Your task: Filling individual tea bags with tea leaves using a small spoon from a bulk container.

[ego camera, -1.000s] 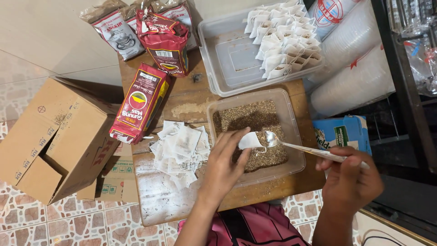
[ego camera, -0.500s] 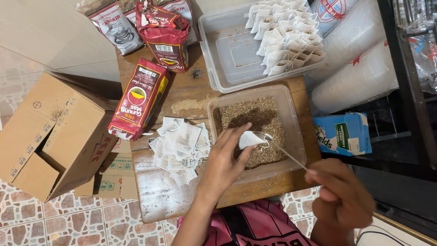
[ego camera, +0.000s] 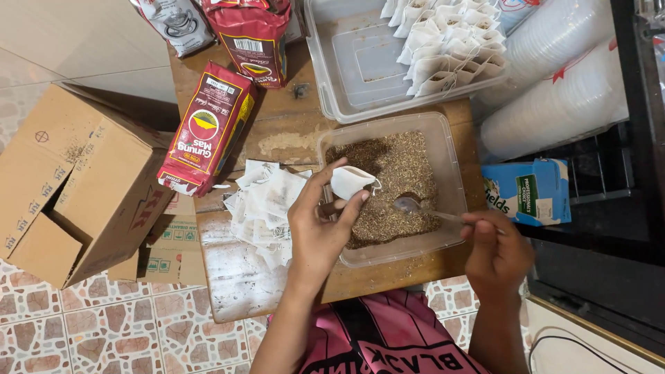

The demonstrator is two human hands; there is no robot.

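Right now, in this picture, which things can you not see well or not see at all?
- Spoon: head view; its handle end is hidden inside the right hand.
- Filter bag: held by the left hand; how full it is cannot be seen, since its opening faces away.
- Top packets: cut off by the upper edge.
- Cup stacks: count too blurred, cut by the right edge.
- Table: partly covered by the tea tub.

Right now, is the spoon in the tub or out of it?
In. The spoon bowl rests on the loose tea inside the tub; the right hand holds its handle.
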